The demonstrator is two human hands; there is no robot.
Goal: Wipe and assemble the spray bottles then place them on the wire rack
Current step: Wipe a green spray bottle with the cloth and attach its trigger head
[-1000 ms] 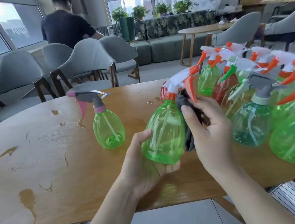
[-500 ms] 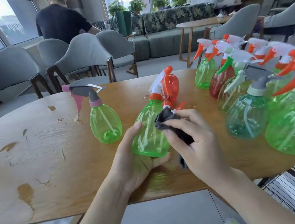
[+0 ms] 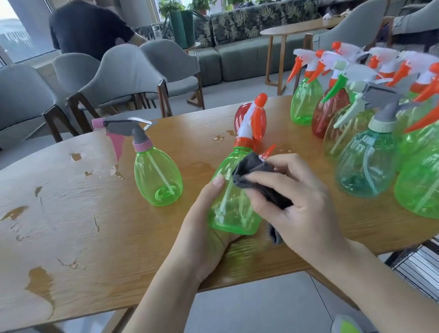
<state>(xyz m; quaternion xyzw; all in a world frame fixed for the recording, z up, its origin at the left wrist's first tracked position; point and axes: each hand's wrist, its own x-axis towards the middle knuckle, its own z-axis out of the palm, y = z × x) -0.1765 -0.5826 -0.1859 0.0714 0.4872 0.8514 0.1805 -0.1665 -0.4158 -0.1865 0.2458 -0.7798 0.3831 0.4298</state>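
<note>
Left hand (image 3: pixel 207 220) cups translucent green egg-shaped bottle (image 3: pixel 229 205); right hand (image 3: pixel 292 202) presses crumpled grey cloth (image 3: pixel 261 181) against it.

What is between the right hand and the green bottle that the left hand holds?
In the head view, a dark grey cloth lies there: the right hand pinches it and presses it against the green bottle, which the left hand grips from below.

Bottle cluster (image 3: pixel 368 138) crowding table's (image 3: pixel 61 244) right

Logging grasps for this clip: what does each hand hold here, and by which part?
Left hand cups the green spray bottle around its lower body. Right hand pinches a dark cloth against the bottle's side.
</note>
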